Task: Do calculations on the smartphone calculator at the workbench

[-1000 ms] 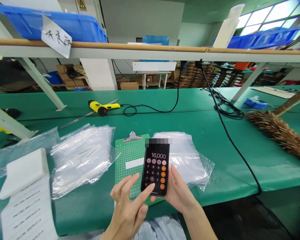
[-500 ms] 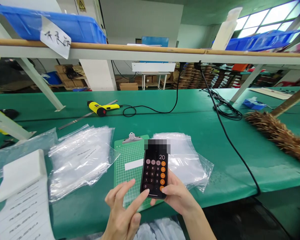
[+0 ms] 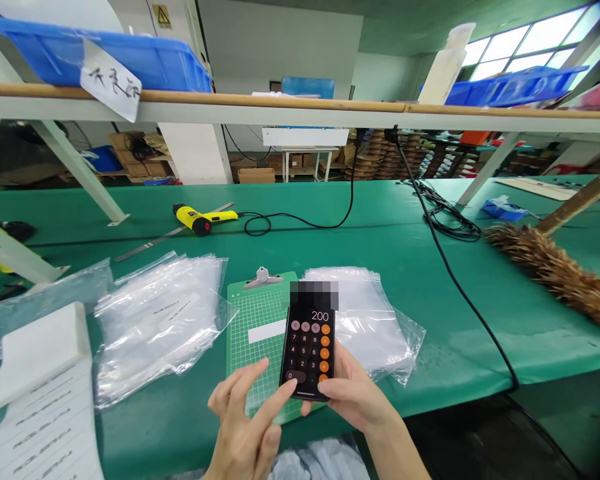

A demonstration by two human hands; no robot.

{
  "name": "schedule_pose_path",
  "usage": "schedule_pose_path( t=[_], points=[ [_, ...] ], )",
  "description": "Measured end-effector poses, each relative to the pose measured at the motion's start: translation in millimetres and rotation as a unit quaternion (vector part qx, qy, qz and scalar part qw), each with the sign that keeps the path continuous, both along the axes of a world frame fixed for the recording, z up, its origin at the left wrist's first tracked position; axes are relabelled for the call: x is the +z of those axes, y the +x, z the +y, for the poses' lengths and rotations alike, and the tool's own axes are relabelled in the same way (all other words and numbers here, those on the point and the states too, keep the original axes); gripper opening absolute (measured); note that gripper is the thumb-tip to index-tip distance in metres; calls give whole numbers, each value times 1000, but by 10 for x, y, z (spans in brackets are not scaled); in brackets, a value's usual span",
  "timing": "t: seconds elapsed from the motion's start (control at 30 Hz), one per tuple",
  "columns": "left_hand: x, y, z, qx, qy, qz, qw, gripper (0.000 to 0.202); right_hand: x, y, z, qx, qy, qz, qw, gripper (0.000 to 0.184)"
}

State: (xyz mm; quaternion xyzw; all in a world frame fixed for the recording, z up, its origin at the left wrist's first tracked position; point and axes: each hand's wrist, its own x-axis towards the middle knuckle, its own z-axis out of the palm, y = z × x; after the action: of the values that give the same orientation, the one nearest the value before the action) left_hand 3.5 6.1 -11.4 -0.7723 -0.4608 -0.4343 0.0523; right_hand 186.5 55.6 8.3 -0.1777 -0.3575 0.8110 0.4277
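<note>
A black smartphone (image 3: 307,350) with a calculator on its screen, reading 200, is tilted up in my right hand (image 3: 363,393), whose thumb lies along its lower right edge. My left hand (image 3: 247,417) has its fingers apart and holds nothing; its index fingertip touches the screen by the 0 key. Beneath the phone lies a green clipboard (image 3: 243,293) with a grid, a metal clip and a white strip (image 3: 266,331). Stacks of clear plastic bags flank it: printed ones (image 3: 160,327) on the left, plain ones (image 3: 367,320) on the right, partly behind the phone.
A roll of printed labels (image 3: 43,407) lies at the left front. Farther back are a yellow heat gun (image 3: 200,219) and a steel ruler (image 3: 150,245). A black cable (image 3: 445,257) crosses the right side near a bristly brush (image 3: 555,273). A shelf (image 3: 300,110) spans above.
The calculator display has gone from 20 to 200, and the 0 key looks lit. My left index finger stays at that key. The view has shifted slightly.
</note>
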Motion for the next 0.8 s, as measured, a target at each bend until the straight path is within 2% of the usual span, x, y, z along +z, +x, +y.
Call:
schedule_pose_path(
  t=[0.3,0.53,0.7,0.8],
  points=[
    [15,32,3,26,-17,31,999,39,20,1,5,7,9,-11,1000,55],
    [14,-8,-23,5,-2,-30,1000,40,5,0,0,1,14,-9,1000,54],
    [42,39,-15,20,15,-54,998,39,11,4,-2,8,23,-7,1000,56],
    [106,60,-29,32,26,-62,997,38,22,9,4,10,22,-7,1000,57]
  ],
)
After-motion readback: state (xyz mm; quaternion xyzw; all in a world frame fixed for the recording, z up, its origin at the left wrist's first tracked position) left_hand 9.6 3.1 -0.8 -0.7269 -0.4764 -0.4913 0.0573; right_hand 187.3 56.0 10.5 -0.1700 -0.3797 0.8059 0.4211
